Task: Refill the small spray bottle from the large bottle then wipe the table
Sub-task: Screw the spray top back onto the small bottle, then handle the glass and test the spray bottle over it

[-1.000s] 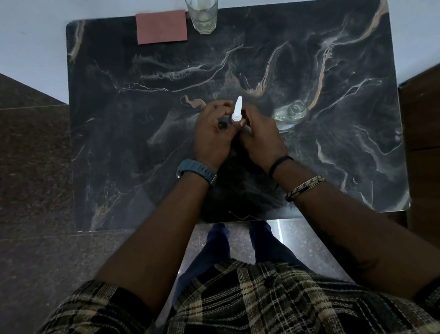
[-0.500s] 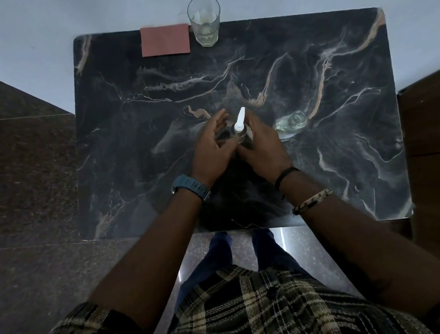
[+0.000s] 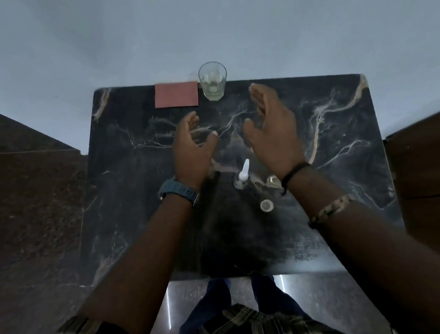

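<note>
The small spray bottle (image 3: 242,177) stands upright near the middle of the dark marble table (image 3: 345,155), between your wrists, touched by neither. Going left to right: the pink cloth (image 3: 176,94) lies at the far edge, the glass (image 3: 212,81) just beside it. Your left hand (image 3: 191,149) hovers spread and empty; your right hand (image 3: 274,127) too, fingers loose. A small round cap (image 3: 266,205) lies nearer you. Your right wrist hides most of a clear object (image 3: 272,180) (possibly the large bottle; I cannot tell). No label is readable.
</note>
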